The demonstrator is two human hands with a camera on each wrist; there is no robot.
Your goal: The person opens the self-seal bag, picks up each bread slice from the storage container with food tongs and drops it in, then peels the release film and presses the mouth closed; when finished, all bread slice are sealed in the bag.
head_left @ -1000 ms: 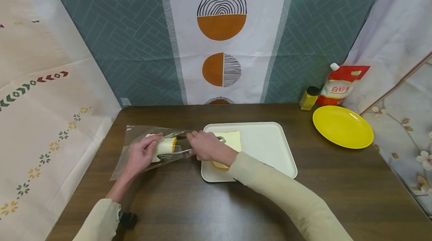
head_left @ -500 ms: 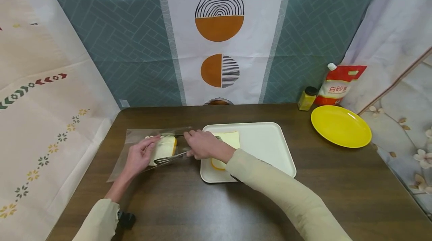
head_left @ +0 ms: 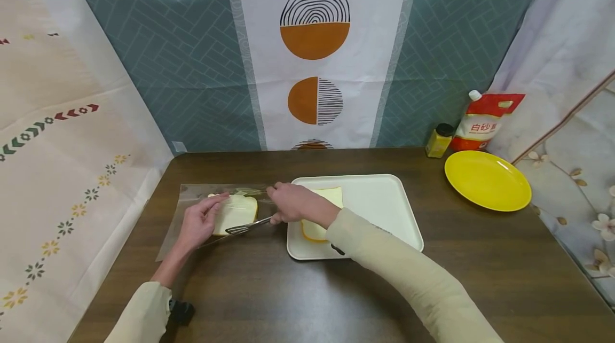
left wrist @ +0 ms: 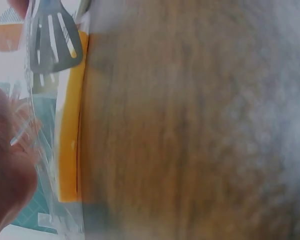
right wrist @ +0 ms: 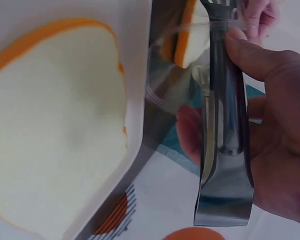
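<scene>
Bread sits in the bag, tongs spread near its sides; the right hand grips them, the left hand lies on the bag, whether pinching I cannot tell; best squeeze level and lightly, lest the bread dent.

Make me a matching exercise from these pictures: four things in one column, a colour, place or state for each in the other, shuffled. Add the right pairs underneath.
Things
1. Tongs
2. Plate
3. Bag
4. Tray

Descriptions
A. see-through, partly under the left hand
B. white, with a bread slice lying on it
C. metal, gripped in the right hand
D. plain yellow, towards the right side of the table

Right pairs: 1-C, 2-D, 3-A, 4-B
</scene>
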